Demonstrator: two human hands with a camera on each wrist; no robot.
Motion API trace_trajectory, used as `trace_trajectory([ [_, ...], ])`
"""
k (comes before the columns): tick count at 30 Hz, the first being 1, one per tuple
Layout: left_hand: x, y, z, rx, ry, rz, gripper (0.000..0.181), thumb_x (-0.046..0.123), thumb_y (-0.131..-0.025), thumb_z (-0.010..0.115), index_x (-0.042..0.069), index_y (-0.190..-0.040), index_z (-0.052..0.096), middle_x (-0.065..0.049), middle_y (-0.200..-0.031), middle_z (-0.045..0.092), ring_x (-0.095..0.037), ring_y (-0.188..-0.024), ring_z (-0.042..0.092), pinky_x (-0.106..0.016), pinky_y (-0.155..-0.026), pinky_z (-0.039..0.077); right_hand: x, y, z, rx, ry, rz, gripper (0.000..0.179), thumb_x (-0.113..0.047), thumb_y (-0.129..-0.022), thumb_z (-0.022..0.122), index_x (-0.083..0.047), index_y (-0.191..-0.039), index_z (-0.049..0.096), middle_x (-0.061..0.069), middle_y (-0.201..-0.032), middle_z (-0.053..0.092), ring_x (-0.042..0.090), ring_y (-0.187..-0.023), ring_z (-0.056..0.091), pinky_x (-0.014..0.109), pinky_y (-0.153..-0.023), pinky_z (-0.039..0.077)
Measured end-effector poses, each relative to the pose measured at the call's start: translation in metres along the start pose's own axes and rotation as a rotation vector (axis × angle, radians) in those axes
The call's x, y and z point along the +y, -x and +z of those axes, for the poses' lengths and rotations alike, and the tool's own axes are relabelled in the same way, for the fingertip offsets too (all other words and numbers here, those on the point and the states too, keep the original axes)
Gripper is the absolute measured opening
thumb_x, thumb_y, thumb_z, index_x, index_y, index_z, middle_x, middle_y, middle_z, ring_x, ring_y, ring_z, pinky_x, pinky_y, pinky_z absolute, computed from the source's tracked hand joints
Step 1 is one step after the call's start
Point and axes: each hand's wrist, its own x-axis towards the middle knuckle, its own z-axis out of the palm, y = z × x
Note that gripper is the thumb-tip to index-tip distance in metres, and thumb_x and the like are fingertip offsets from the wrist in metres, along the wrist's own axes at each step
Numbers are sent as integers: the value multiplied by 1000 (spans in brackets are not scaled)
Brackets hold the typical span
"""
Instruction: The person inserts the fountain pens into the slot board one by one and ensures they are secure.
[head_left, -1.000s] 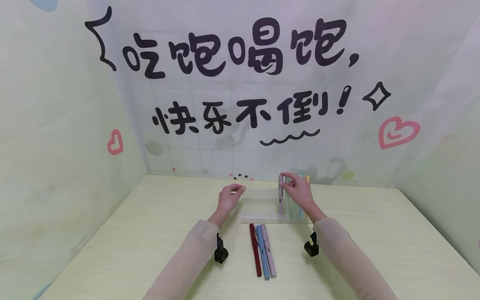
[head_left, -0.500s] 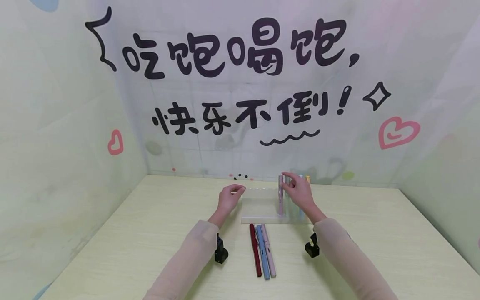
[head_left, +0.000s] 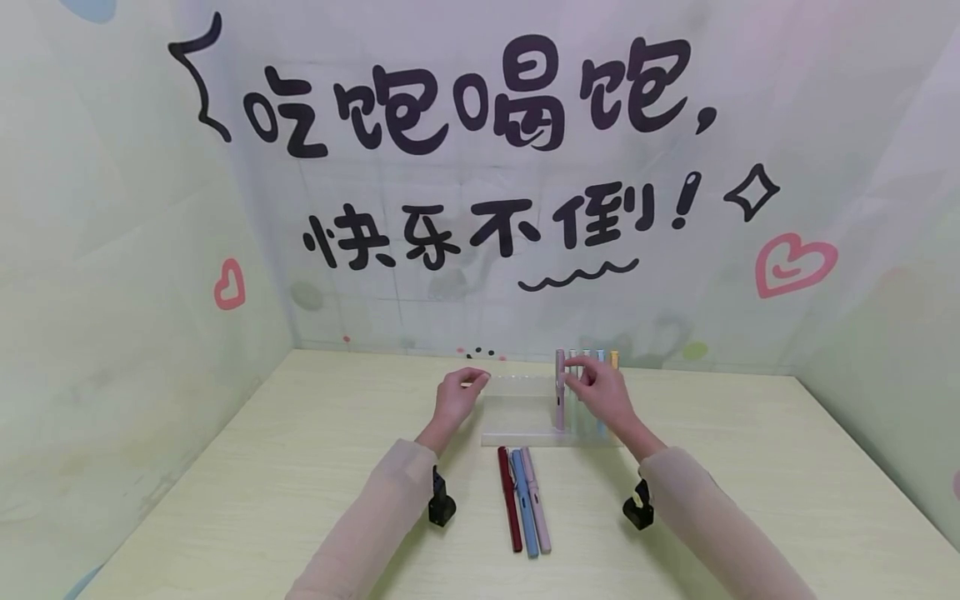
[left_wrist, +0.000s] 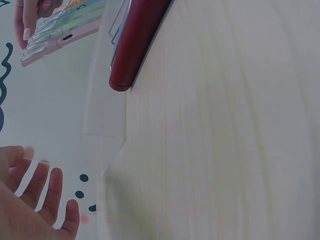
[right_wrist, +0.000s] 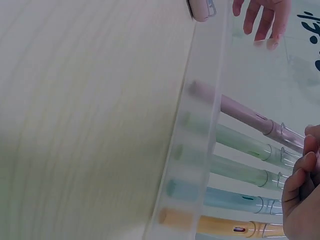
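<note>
At the upper left corner of a clear pen rack [head_left: 517, 439], my left hand [head_left: 457, 398] pinches the panel's edge between thumb and fingers. A mauve pen [head_left: 560, 392] stands upright in the rack, leftmost of a row. Beside it is my right hand [head_left: 602, 393], index finger and thumb bent, their tips right at the pen's right side. In the right wrist view, that hand's curled fingers [right_wrist: 295, 190] overlap the cap ends of the row. Green pens [right_wrist: 245, 142], a light blue pen [right_wrist: 240, 200] and a yellow-orange pen [right_wrist: 225, 226] follow the mauve one.
In front of the rack, a dark red pen [head_left: 510, 500], a blue pen [head_left: 525, 504] and a pink pen [head_left: 537, 500] lie close together on the pale wood-grain table [head_left: 300, 500]. A printed cloth backdrop [head_left: 420, 317] rises behind and at both sides.
My right hand has come down from the mauve pen's top and shifted slightly right, uncovering the tops of the other pens. My left hand stays at the rack's corner.
</note>
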Motion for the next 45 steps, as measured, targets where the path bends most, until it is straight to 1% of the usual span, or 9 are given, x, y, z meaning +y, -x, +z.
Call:
trace_trajectory([
  [5, 0, 0, 0, -2, 3, -1, 20, 19, -88, 56, 4, -98, 64, -7, -93, 61, -21, -90, 55, -33, -76, 46, -1, 11, 4, -46, -36, 8, 17, -10, -82, 62, -4, -98, 63, 2, -52, 45, 15, -45, 40, 24, -38, 31],
  [10, 0, 0, 0, 3, 0, 0, 20, 19, -88, 56, 4, -97, 65, -7, -93, 62, -21, -90, 56, -32, -76, 46, -2, 22, 7, -102, -43, 13, 15, -13, -83, 62, -3, -94, 64, 1, -53, 46, 14, -46, 41, 23, -39, 32],
  [19, 0, 2, -1, -7, 13, -13, 20, 20, -88, 56, 4, -98, 64, -7, -93, 61, -21, -89, 55, -30, -70, 48, -6, 37, 12, -209, -80, -3, 11, -11, -82, 62, -3, -90, 64, -1, -54, 48, 11, -47, 43, 22, -40, 35],
  [20, 0, 2, -1, -7, 14, -16, 20, 20, -88, 56, 5, -98, 64, -6, -93, 61, -21, -89, 55, -30, -70, 47, -11, 39, 11, -226, -89, 0, 11, -10, -83, 61, -2, -90, 64, 0, -54, 49, 15, -47, 45, 21, -40, 35],
  [26, 0, 2, -1, -7, 12, -20, 21, 21, -88, 56, 5, -98, 64, -6, -93, 61, -21, -89, 55, -31, -71, 47, -11, 47, 16, -321, -142, -8, 10, -6, -83, 61, 1, -90, 62, 11, -60, 56, 31, -50, 50, 21, -40, 39],
  [27, 0, 2, -1, -8, 11, -17, 21, 21, -88, 56, 5, -98, 64, -6, -93, 61, -21, -89, 55, -31, -71, 47, -6, 47, 18, -334, -135, -10, 10, -8, -83, 61, -1, -90, 62, 10, -61, 57, 28, -50, 51, 22, -41, 40],
  [31, 0, 3, -1, -10, 10, -4, 21, 20, -88, 56, 4, -98, 64, -7, -93, 61, -22, -89, 55, -32, -73, 47, -6, 50, 22, -378, -118, -19, 12, -13, -83, 62, -4, -90, 62, 5, -65, 58, 20, -50, 51, 24, -42, 43],
  [36, 1, 3, -2, -11, 11, 2, 20, 19, -88, 56, 4, -97, 64, -7, -93, 61, -21, -89, 56, -32, -74, 47, -10, 54, 28, -419, -107, 11, 15, -12, -81, 63, -2, -93, 62, 2, -70, 58, 21, -54, 53, 27, -44, 45],
  [45, 0, 2, -1, -10, 6, 3, 20, 19, -88, 56, 4, -97, 64, -7, -93, 61, -21, -90, 56, -32, -75, 47, -13, 58, 36, -501, -58, 33, 13, -6, -80, 62, -3, -93, 62, 0, -69, 57, 15, -50, 52, 26, -44, 44],
])
